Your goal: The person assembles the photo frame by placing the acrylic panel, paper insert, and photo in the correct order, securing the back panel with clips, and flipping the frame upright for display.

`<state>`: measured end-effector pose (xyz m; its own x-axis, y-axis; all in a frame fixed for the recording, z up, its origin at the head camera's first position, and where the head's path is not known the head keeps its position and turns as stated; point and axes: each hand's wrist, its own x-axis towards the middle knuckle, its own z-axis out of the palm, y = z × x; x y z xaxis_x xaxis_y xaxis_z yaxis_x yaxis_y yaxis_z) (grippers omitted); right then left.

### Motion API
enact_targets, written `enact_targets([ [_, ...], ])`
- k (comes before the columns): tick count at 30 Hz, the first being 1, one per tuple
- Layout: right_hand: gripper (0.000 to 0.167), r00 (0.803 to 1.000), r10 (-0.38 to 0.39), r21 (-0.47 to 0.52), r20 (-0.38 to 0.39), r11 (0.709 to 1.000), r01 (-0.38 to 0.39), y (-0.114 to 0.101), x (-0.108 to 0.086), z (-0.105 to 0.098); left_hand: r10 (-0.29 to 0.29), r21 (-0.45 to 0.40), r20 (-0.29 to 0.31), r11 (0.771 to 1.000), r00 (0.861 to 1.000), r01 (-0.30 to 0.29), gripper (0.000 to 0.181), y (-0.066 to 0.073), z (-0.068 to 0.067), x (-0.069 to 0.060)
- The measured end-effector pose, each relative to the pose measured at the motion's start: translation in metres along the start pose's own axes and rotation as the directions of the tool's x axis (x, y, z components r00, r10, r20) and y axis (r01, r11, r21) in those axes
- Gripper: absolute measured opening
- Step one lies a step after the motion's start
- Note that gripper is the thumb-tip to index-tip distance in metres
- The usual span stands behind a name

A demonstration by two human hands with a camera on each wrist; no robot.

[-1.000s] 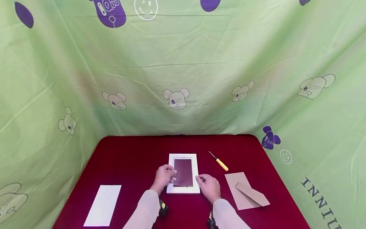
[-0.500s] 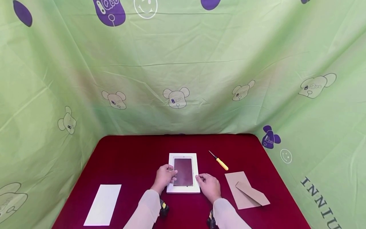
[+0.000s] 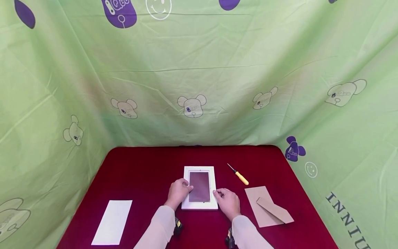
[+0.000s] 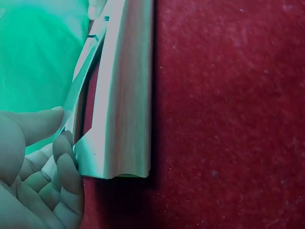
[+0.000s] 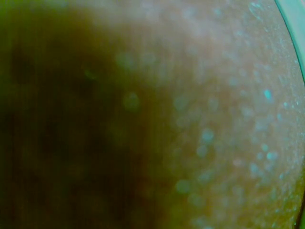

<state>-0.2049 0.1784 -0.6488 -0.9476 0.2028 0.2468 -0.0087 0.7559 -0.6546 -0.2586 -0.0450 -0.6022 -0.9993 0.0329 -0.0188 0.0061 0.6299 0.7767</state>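
A white picture frame (image 3: 199, 205) lies in the middle of the red table. A thin clear pane (image 3: 199, 186) covers its opening. At the frame's left side, my left hand (image 3: 178, 192) pinches the pane between thumb and fingers. The left wrist view shows this pane (image 4: 76, 98) edge-on, tilted within the frame (image 4: 128, 95), with the left hand (image 4: 43, 167) at its near end. My right hand (image 3: 228, 203) has curled fingers and grips the frame's right edge with thumb and forefinger. The right wrist view is dark and blurred, hiding that grip.
Right of the frame lies a yellow-handled screwdriver (image 3: 241, 178). Nearer, on the right, is a brown backing board (image 3: 258, 214) with its stand flap (image 3: 275, 211) raised. A white sheet (image 3: 112, 223) lies at the left. Green printed cloth (image 3: 192, 131) surrounds the table.
The pane's lower edge has settled slightly, and the dark gap there has narrowed. The left fingers beneath the thumb are less visible now. The right hand stays in place.
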Motion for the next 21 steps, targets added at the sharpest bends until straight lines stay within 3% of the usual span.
enact_targets([
  [4, 0.022, 1.0, -0.002, -0.005, 0.006, 1.0, 0.003, 0.0, -0.001, 0.0, -0.015, 0.066, -0.002, 0.998, 1.0, 0.015, 0.023, 0.0, 0.0, -0.001],
  [16, 0.023, 1.0, 0.006, -0.009, -0.002, 1.0, -0.006, 0.0, 0.0, 0.0, 0.036, 0.202, -0.011, 0.979, 0.999, -0.033, 0.025, 0.006, 0.001, -0.003],
  [21, 0.022, 1.0, 0.001, -0.014, -0.007, 1.0, -0.001, 0.001, 0.001, 0.002, 0.046, 0.266, 0.025, 0.963, 0.999, -0.051, 0.044, 0.012, 0.001, -0.005],
])
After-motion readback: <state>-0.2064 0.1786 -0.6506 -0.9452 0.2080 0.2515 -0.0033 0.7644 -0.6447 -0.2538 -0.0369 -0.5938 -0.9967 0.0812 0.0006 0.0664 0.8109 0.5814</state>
